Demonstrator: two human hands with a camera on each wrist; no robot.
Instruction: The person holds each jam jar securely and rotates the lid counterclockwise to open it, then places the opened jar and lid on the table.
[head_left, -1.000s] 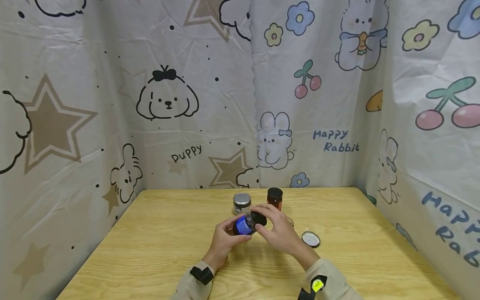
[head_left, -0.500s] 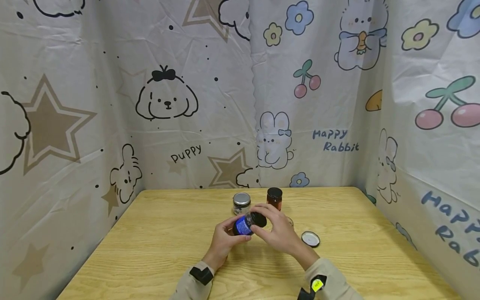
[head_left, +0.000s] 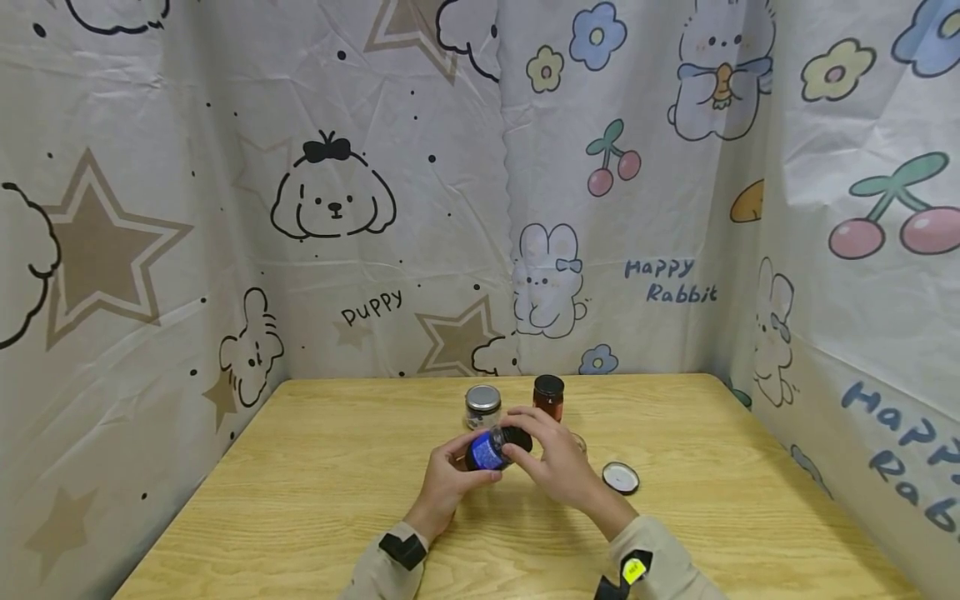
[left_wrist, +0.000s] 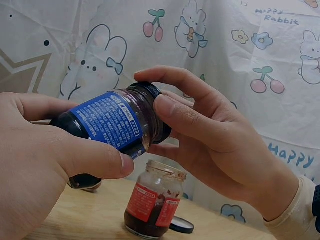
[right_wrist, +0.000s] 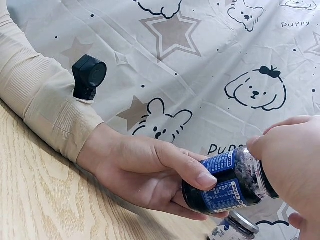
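A glass jar with a blue label and dark contents is held tilted above the table, its black lid towards the right. My left hand grips its body, thumb across the label in the left wrist view. At the lid end, my right hand has its thumb and fingers curled round the lid. Behind the hands, in the left wrist view, stands a lidless jar with a red label, smears of dark sauce inside its glass. The head view shows it mostly hidden behind the right hand.
Beyond the hands, a silver-lidded jar and a black-lidded jar with reddish contents stand on the wooden table. Right of the hands lies a loose lid, white inside up. A printed curtain encloses the table's back and sides.
The right thumb and fingers shift slightly around the lid. Jar and left hand stay almost where they were.
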